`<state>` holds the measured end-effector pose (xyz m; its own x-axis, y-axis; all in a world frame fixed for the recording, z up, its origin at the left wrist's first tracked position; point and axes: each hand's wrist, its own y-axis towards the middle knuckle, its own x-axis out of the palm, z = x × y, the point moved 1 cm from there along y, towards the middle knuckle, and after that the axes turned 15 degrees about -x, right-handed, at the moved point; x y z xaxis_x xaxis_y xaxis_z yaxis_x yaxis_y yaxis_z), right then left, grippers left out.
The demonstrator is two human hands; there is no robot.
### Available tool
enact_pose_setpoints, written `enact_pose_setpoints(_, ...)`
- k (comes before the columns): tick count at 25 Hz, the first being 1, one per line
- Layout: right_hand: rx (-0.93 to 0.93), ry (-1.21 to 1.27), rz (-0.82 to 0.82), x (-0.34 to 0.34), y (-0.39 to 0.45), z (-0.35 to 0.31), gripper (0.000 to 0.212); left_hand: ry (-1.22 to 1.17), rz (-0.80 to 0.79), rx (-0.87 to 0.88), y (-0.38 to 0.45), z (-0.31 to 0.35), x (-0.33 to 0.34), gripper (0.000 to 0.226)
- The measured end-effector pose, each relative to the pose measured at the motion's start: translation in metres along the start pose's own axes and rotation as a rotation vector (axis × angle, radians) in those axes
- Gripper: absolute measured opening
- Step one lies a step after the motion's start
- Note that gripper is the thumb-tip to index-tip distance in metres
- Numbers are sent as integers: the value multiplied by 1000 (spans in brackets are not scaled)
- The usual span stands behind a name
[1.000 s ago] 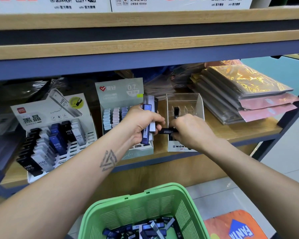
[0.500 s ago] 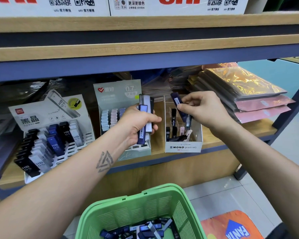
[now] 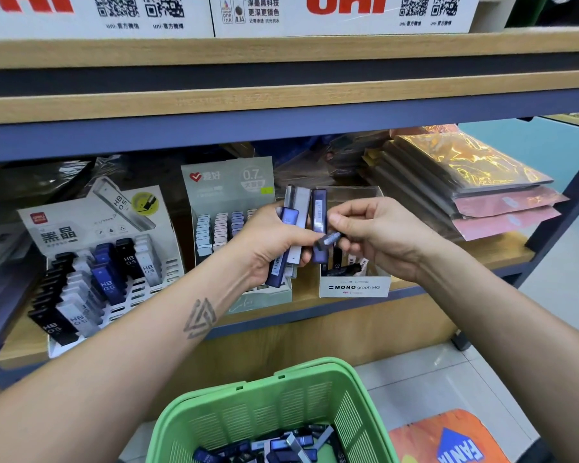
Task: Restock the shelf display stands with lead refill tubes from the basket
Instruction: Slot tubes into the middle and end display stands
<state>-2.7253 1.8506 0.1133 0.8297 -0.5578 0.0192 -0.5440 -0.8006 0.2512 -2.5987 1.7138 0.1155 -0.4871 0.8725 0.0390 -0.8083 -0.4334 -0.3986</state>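
Left hand (image 3: 274,242) curled round a small bundle of lead refill tubes (image 3: 293,225), held upright in front of the grey-green 0.7 stand (image 3: 228,182), much as half a second ago. Right hand (image 3: 378,233) drawn back from over the clear MONO stand (image 3: 355,287), where it held a dark blue tube raised half a second ago, and now close beside the left. Thumb and fingertips (image 3: 338,222) pinching a dark blue tube (image 3: 320,228) at the right edge of the bundle, upright and touching its neighbours; a second, short dark piece blurred just below the fingers, too unclear to name. Not possible to tell whether the left hand also bears on the dark blue tube. More dark tubes lying low inside the MONO stand, behind the hands. Further tubes heaped loose in the green basket (image 3: 248,409) at the bottom of the view, directly below the forearms. White HB 0.5 stand (image 3: 91,235) at the left of the shelf (image 3: 348,329), partly filled with black, white and blue tubes. Stack of wrapped flat packs (image 3: 482,195) at the right of the shelf.
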Motion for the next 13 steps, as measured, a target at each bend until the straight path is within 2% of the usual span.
enact_pose_setpoints(5,-116,-114,49,-8,-2,-5,22,-66,74,-39,3,2,-6,15)
enact_pose_setpoints(8,-117,-120,48,-10,-3,-3,18,-32,69,-55,2,1,-5,14)
enact_pose_setpoints(11,-62,-60,-7,-15,-5,0,17,-31,48,-86,1,0,-6,23)
enact_pose_setpoints(13,-112,-96,-26,-17,-6,1,19,-28,28,-113,1,0,-8,27)
